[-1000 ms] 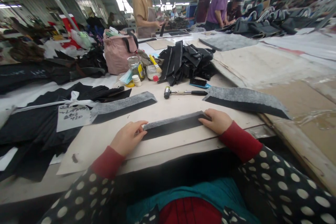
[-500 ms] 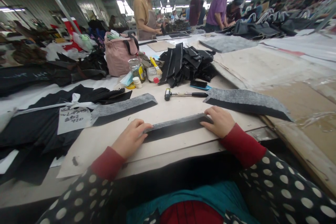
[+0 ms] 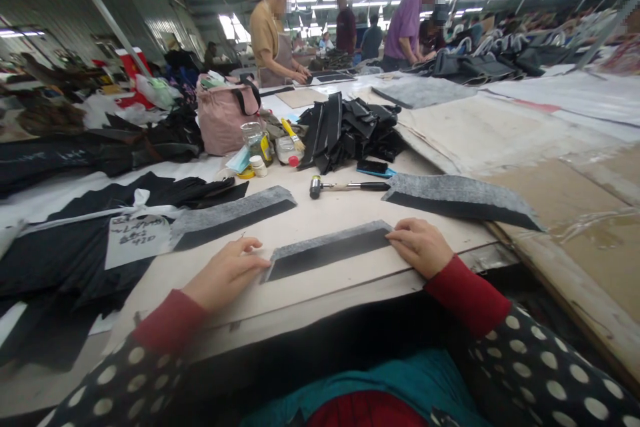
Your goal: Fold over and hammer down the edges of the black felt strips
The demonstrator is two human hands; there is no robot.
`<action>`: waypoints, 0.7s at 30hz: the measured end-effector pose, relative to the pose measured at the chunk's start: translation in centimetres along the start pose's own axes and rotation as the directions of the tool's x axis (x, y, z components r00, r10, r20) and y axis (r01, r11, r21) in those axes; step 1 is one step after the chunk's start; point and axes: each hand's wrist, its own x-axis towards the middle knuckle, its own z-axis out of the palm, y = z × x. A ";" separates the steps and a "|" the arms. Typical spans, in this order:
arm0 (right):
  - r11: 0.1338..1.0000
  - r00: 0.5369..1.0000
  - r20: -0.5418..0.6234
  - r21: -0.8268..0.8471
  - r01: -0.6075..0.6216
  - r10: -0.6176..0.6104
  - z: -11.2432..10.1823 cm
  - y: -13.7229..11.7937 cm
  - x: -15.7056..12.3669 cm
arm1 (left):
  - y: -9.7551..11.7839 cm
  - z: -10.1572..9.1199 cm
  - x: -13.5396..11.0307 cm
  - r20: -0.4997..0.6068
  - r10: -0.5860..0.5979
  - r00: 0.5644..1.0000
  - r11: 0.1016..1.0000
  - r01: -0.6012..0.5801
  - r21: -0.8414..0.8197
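A black strip of material (image 3: 327, 255) with a fuzzy grey upper band lies on the pale board (image 3: 320, 293) in front of me. My left hand (image 3: 227, 272) is at its left end, fingers stretched and apart, with a fingertip at the strip's edge. At the opposite end my right hand (image 3: 419, 245) has its thumb and fingers closed together on the strip's right corner. Beyond it lies a small hammer (image 3: 350, 186). Similar grey-and-black pieces flank the strip: a left piece (image 3: 235, 217) and a right piece (image 3: 460, 200).
Further back are a heap of black strips (image 3: 350, 130), a blue-backed brush (image 3: 375, 167), a yellow-handled brush (image 3: 293, 133), a glass jar (image 3: 257, 143) and a pink bag (image 3: 225, 113). Black fabric with a handwritten tag (image 3: 135, 240) lies left. Co-workers stand across the table.
My left hand has moved left and loosened from the strip's end. The strip's grey band now shows wider. My right hand's thumb and fingers have come closer together at the right corner.
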 end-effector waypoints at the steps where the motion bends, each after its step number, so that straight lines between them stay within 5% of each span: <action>1: 1.000 1.000 -0.003 -0.012 -0.002 0.002 -0.1 -0.3 0.1 | 0.3 -0.1 0.0 -0.043 -0.012 0.999 1.000 0.012 0.016; 6: 0.990 0.989 -0.056 0.026 0.139 -0.138 0.4 -5.2 1.4 | 5.4 1.0 2.5 -0.247 -0.008 0.969 1.000 0.013 0.017; 12: 0.979 0.979 0.052 0.048 0.196 -0.198 3.5 -10.7 1.2 | 9.6 4.7 5.6 -0.065 0.013 0.998 0.993 -0.005 0.118; 21: 0.988 0.984 0.178 -0.150 0.041 -0.014 2.1 -3.1 -1.0 | 7.7 4.1 4.5 0.112 -0.030 0.993 0.989 0.013 0.149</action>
